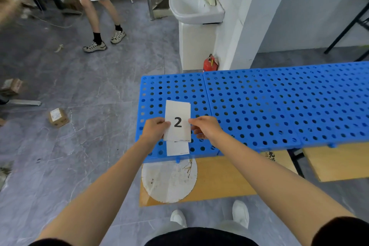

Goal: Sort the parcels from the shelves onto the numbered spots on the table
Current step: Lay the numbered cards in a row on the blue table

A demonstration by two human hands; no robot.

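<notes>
Pinched at its side edges between left hand (154, 128) and right hand (205, 126): white paper card printed with a black 2 (177, 112), over the near left corner of the blue perforated plastic table (279, 105). Beneath it, second white sheet (177, 148), mostly hidden, print unreadable. Well left of the table, on the grey floor (95, 77), brown cardboard parcel (58, 117).

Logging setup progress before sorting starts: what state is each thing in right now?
card marked 2, face up, pinched at both side edges over the blue table
left hand, pinches the card's left edge
right hand, pinches its right edge
second card, flat on the table's near edge, partly covered
parcel, lying on the floor, label up
</notes>
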